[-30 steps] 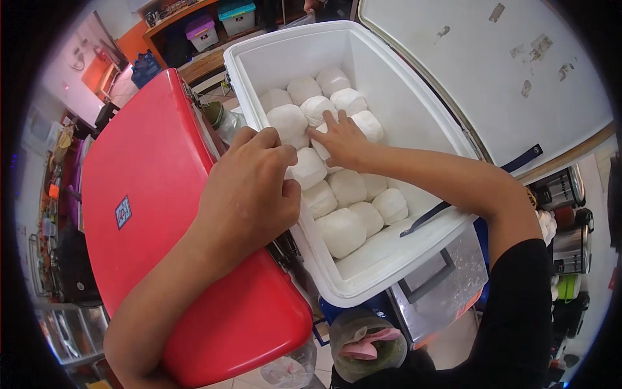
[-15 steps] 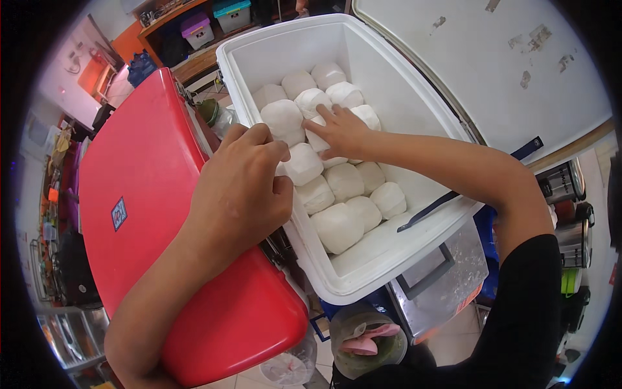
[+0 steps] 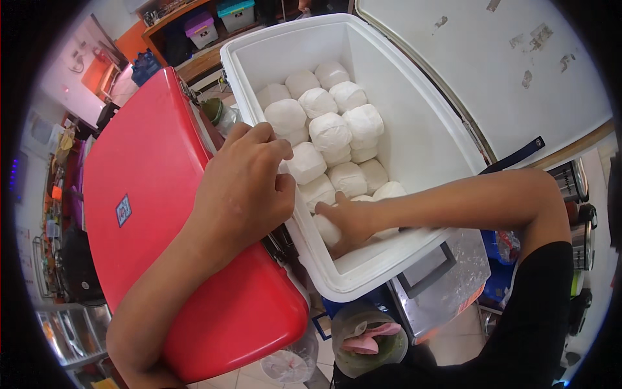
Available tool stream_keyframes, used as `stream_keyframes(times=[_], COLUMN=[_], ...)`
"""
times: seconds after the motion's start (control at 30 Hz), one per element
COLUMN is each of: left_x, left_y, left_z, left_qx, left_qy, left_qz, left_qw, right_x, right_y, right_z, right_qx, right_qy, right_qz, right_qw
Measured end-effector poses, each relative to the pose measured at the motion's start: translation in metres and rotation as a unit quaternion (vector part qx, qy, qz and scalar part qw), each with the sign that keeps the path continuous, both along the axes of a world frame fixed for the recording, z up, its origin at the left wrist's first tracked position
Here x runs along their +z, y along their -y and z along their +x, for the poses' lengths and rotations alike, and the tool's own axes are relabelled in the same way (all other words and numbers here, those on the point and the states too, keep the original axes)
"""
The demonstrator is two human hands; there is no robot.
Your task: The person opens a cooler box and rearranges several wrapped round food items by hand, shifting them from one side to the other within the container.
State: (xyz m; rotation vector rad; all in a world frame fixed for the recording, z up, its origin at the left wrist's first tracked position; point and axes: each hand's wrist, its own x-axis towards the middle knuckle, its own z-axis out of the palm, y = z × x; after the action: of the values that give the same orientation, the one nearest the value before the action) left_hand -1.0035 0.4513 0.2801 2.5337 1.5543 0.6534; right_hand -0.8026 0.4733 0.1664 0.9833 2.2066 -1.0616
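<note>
Right hand (image 3: 356, 224): nearer; spans near-left ball (image 3: 325, 229) from right, hold unclear
Left hand (image 3: 245, 185): curled, left rim (image 3: 302, 228), can't tell

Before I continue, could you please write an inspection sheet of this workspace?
Surface: red lid, closed, left of the open white cooler box.
Items: white rounded lumps, stacked inside the box.
Clutter: bucket with a pink item inside, and a metal container, both at the box's near end.
Left hand: fingers curled at the box's left rim; grip unclear.
Right hand: inside the box, fingers at a lump; grip unclear.
Cables: nothing seen near the hands.
Surroundings: lidded tubs on a shelf beyond the box.
</note>
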Motion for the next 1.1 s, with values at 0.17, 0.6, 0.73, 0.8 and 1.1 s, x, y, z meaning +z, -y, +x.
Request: stream_keyframes(times=[0.17, 0.6, 0.73, 0.8, 1.1], left_x=[0.001, 0.006, 0.01, 0.007, 0.009], left_y=[0.001, 0.003, 0.004, 0.005, 0.003], left_z=[-0.002, 0.001, 0.002, 0.0, 0.002], left_qx=[0.002, 0.007, 0.008, 0.014, 0.005], left_qy=[0.0, -0.029, -0.027, -0.022, -0.022], left_qz=[-0.009, -0.013, -0.023, -0.034, -0.038], left_qw=[1.0, 0.999, 0.999, 0.999, 0.999], right_x=[0.011, 0.05, 0.007, -0.001, -0.015], right_y=[-0.009, -0.232, -0.253, -0.245, -0.251], right_z=[-0.003, -0.091, -0.117, -0.119, -0.089], right_qx=[0.027, -0.09, -0.131, -0.162, -0.064], right_qy=[-0.017, -0.151, -0.22, -0.262, -0.323], right_qz=[0.046, 0.341, 0.352, 0.348, 0.345], right_qw=[0.998, 0.923, 0.9, 0.886, 0.879])
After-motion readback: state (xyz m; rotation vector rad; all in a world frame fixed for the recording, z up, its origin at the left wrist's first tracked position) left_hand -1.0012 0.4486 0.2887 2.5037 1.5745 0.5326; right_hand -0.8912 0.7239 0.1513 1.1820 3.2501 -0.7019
